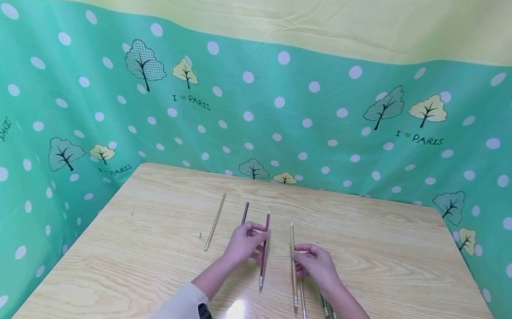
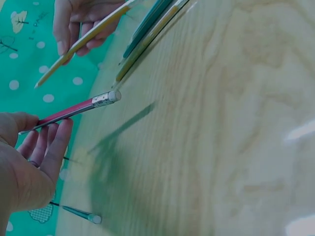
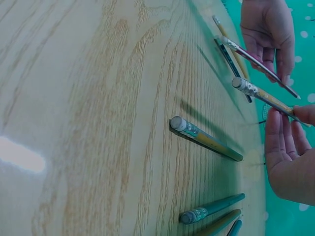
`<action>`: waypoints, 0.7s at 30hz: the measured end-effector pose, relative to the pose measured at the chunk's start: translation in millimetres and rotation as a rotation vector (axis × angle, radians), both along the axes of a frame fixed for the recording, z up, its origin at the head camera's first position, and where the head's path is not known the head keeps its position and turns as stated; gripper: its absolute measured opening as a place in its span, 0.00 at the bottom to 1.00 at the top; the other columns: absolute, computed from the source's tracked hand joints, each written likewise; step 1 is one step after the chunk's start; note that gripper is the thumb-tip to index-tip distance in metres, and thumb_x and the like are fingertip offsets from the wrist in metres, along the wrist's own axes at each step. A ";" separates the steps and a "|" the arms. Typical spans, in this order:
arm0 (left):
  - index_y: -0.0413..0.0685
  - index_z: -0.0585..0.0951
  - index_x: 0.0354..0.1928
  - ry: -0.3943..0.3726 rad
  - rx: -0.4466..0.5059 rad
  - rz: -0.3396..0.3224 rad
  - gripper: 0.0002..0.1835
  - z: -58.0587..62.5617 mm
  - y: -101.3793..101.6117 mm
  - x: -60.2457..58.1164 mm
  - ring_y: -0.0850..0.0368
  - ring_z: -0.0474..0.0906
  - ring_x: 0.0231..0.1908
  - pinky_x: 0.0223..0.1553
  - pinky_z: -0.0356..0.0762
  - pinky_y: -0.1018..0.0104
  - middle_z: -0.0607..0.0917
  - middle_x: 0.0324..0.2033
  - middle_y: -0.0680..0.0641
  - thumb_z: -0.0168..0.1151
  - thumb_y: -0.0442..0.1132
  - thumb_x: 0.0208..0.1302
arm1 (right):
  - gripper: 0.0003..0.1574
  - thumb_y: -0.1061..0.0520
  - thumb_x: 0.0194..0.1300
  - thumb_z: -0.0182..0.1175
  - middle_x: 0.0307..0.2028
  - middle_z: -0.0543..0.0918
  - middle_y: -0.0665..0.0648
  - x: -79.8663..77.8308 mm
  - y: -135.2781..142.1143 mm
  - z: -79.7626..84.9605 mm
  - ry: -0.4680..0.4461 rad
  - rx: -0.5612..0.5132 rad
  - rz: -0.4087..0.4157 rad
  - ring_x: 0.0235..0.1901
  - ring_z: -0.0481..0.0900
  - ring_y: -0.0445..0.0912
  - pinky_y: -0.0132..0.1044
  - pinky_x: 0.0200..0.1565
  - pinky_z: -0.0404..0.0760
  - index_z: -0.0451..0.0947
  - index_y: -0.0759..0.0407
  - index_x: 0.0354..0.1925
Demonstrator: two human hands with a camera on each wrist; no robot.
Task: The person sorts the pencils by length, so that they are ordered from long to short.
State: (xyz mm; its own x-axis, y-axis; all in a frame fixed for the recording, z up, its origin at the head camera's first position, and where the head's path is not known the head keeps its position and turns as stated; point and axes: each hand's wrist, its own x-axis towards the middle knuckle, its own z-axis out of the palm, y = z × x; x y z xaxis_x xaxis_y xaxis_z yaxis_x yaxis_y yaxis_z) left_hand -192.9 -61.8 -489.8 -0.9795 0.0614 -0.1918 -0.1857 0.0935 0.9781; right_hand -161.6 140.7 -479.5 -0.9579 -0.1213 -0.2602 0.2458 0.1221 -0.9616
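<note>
My left hand (image 1: 244,243) pinches a dark red pencil (image 2: 74,109) between thumb and fingers, its eraser end pointing toward me. A shadow under it in the left wrist view shows it is off the table. To the right, my right hand (image 1: 319,266) pinches a yellow pencil (image 3: 268,97), also raised, with its eraser end nearest me. Beneath the right hand lie another yellow pencil (image 3: 209,140) and several more pencils, among them a green pencil (image 3: 216,207). A dark pencil (image 1: 245,211) lies partly hidden behind the left hand.
Left of the left hand, a yellow pencil (image 1: 215,223) lies on the wooden table (image 1: 140,275), with a tiny bit (image 1: 200,235) beside it. A green dotted cloth (image 1: 271,128) hangs along the table's back and sides. Bright glare falls on the front of the tabletop.
</note>
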 end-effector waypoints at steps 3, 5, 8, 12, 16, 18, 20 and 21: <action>0.40 0.76 0.49 -0.007 -0.003 0.013 0.15 0.2 0.0 -8.0 0.58 0.78 0.24 0.29 0.86 0.58 0.80 0.32 0.46 0.60 0.37 0.61 | 0.25 0.59 0.61 0.60 0.29 0.81 0.55 0.5 1.6 0.3 0.004 0.000 0.004 0.26 0.78 0.43 0.32 0.30 0.84 0.70 0.71 0.54; 0.40 0.76 0.48 -0.014 -0.003 0.023 0.15 -0.3 -0.4 -12.7 0.58 0.78 0.23 0.29 0.86 0.58 0.80 0.32 0.46 0.61 0.38 0.61 | 0.25 0.58 0.61 0.60 0.29 0.80 0.55 0.3 2.7 -0.1 0.003 0.001 0.003 0.26 0.78 0.43 0.33 0.30 0.84 0.70 0.71 0.53; 0.40 0.76 0.48 -0.022 -0.010 0.035 0.16 -1.1 -1.8 -17.7 0.58 0.79 0.23 0.31 0.86 0.55 0.81 0.32 0.45 0.62 0.38 0.60 | 0.24 0.59 0.61 0.60 0.29 0.80 0.55 -0.4 3.7 -0.5 -0.004 0.010 -0.003 0.26 0.79 0.43 0.34 0.31 0.84 0.71 0.70 0.53; 0.41 0.77 0.49 -0.031 -0.026 0.044 0.16 -2.7 -3.9 -21.9 0.58 0.79 0.24 0.32 0.86 0.55 0.81 0.33 0.44 0.62 0.39 0.59 | 0.24 0.59 0.61 0.60 0.28 0.80 0.55 -0.7 5.5 -1.0 -0.004 0.015 -0.009 0.26 0.79 0.44 0.34 0.31 0.84 0.71 0.70 0.53; 0.42 0.76 0.49 -0.042 -0.021 0.055 0.16 -1.9 -5.1 -25.5 0.57 0.79 0.25 0.31 0.86 0.58 0.81 0.35 0.44 0.61 0.38 0.60 | 0.24 0.60 0.61 0.60 0.28 0.80 0.54 -1.1 7.0 -0.9 -0.004 0.005 -0.021 0.26 0.78 0.43 0.32 0.30 0.83 0.71 0.71 0.53; 0.42 0.76 0.49 -0.048 -0.019 0.060 0.15 -0.5 -5.4 -26.9 0.57 0.79 0.26 0.31 0.86 0.59 0.81 0.36 0.43 0.60 0.37 0.61 | 0.24 0.60 0.60 0.60 0.28 0.80 0.54 -1.1 7.1 -1.3 -0.012 0.004 -0.029 0.26 0.78 0.43 0.32 0.30 0.83 0.71 0.70 0.53; 0.42 0.76 0.50 -0.053 -0.023 0.062 0.15 0.4 -5.5 -27.6 0.57 0.79 0.26 0.32 0.86 0.59 0.81 0.36 0.43 0.60 0.37 0.61 | 0.23 0.60 0.60 0.60 0.28 0.80 0.54 -1.0 7.0 -2.1 -0.014 0.005 -0.033 0.26 0.78 0.43 0.31 0.29 0.83 0.72 0.70 0.52; 0.42 0.75 0.50 -0.052 -0.031 0.060 0.15 0.7 -5.7 -27.7 0.57 0.79 0.26 0.32 0.86 0.59 0.81 0.36 0.43 0.60 0.37 0.61 | 0.23 0.60 0.60 0.60 0.28 0.80 0.55 -1.1 6.9 -2.8 -0.016 0.004 -0.036 0.25 0.78 0.43 0.31 0.29 0.83 0.72 0.70 0.52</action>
State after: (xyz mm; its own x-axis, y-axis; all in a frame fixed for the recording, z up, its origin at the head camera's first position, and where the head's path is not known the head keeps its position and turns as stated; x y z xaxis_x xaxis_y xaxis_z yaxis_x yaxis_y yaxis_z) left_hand -220.6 -67.5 -489.1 -0.9700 -0.0043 -0.2432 -0.2422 0.1111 0.9638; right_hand -162.7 147.6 -482.3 -0.9574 -0.0860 -0.2756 0.2649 0.1173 -0.9571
